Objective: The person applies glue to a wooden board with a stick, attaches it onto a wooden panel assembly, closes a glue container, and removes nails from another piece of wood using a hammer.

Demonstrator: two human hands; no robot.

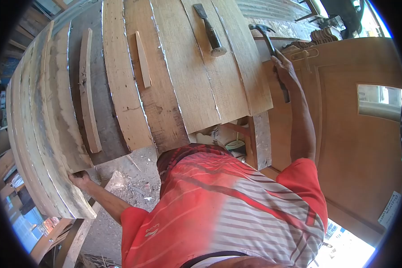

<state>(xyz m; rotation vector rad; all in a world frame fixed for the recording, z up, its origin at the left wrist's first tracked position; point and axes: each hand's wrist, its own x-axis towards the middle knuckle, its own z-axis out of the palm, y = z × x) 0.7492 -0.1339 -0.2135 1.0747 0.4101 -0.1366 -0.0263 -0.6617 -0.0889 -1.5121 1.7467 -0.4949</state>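
Observation:
My right hand (285,69) is wrapped round the handle of a claw hammer (268,39), held beside the right edge of the joined boards (187,67). White glue-like lines run along the seams. At the lower left, my left hand (79,179) touches the near end of a board (60,129); its fingers are partly under the edge and hard to make out. A chisel (209,31) with a thick handle lies on the right boards. A thin wooden wedge (143,60) and a longer wood strip (88,94) lie farther left.
A brown wooden door panel (344,147) stands at the right. Below the boards are a wooden support post (261,138) and a littered floor (134,187). A wooden beam (78,241) is at the lower left, and curved wood pieces (321,35) are at the upper right.

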